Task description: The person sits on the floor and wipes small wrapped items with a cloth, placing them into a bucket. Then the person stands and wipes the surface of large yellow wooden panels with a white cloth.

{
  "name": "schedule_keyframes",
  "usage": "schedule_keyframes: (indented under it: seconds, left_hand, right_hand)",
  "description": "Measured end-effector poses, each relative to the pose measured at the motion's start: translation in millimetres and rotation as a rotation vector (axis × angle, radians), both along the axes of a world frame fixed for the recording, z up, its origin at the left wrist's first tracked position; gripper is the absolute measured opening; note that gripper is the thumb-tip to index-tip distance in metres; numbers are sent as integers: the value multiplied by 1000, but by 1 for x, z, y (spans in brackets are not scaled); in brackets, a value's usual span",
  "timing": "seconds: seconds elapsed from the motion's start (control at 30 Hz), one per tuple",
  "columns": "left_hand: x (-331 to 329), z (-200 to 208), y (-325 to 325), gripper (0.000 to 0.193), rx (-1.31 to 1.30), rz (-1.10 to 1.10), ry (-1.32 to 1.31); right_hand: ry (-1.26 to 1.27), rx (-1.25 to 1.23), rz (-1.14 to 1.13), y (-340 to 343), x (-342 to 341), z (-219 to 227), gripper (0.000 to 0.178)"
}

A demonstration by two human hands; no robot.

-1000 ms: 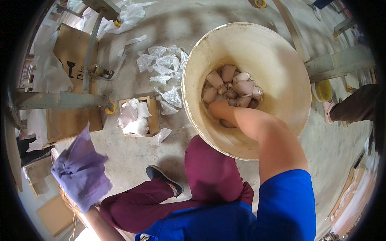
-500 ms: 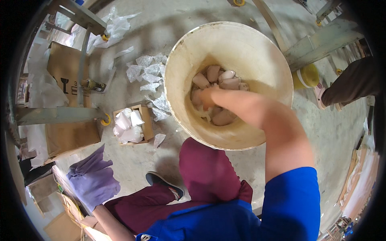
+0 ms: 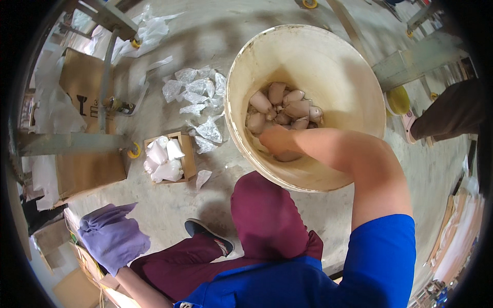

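Note:
A large cream-coloured bucket (image 3: 354, 66) stands in front of me, with several pale, smooth, rounded pieces (image 3: 298, 108) at its bottom; their exact kind is unclear. My right arm reaches over the rim, and my right hand (image 3: 277, 139) is down among the pieces on the near side. Its fingertips are hidden, so I cannot tell whether it grips one. At the lower left, a purple cloth (image 3: 113, 238) hangs over my left hand (image 3: 121, 269), which holds it out above the floor. The cloth covers the fingers.
Crumpled clear plastic wraps (image 3: 197, 90) lie left of the bucket. Nearer me sits a small open box (image 3: 189, 156) of white, plastic-wrapped pieces. Metal frames on wheels (image 3: 77, 143) and a large cardboard sheet (image 3: 92, 169) stand left. A person's leg (image 3: 447, 110) and a yellow-green pail (image 3: 397, 100) are right.
My right hand has shifted nearer to me inside the bucket, uncovering more pieces. The bucket sits slightly further right in view. The purple cloth has shifted a little and hangs differently.

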State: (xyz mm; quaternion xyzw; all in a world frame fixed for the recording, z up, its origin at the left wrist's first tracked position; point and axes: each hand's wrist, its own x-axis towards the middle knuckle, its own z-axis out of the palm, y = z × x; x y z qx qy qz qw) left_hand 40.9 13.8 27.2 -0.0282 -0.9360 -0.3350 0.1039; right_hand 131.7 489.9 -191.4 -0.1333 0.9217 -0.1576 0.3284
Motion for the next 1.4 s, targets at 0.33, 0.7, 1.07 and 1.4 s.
schedule_keyframes:
  seconds: [0.33, 0.7, 1.07, 1.4]
  left_hand:
    - [-1, 16, 155, 33, -181, -246, -90]
    - [-11, 15, 135, 46, -177, -296, -84]
    - [-26, 18, 114, 37, 236, -431, -244]
    - [-16, 42, 130, 40, 519, -285, -239]
  right_hand:
    - [-19, 241, -34, 8, -75, 63, 25]
    - [570, -13, -203, 113, -69, 238, 15]
    - [731, -366, -365, 84, -82, 325, 18]
    - [556, -467, -536, 38, -132, 287, 39]
